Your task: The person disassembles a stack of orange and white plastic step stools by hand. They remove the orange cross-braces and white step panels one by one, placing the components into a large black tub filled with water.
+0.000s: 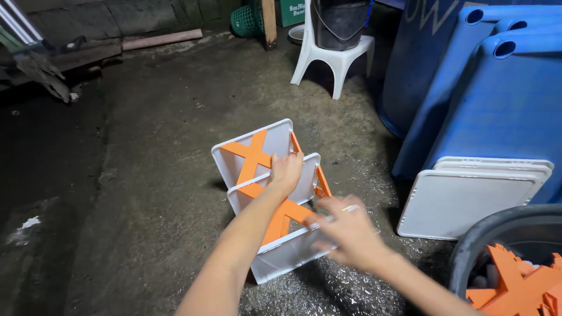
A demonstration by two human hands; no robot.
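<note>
A rack of three white panels joined by orange cross braces stands on the wet concrete floor. The left hand grips the middle panel's top edge; the right hand, blurred, closes its fingers over the nearest panel's rim.

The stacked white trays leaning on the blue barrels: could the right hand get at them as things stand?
Probably yes. The right hand rests on the near panel of the white and orange rack, and the white trays lean on that hand's own side with only wet floor between.
</note>
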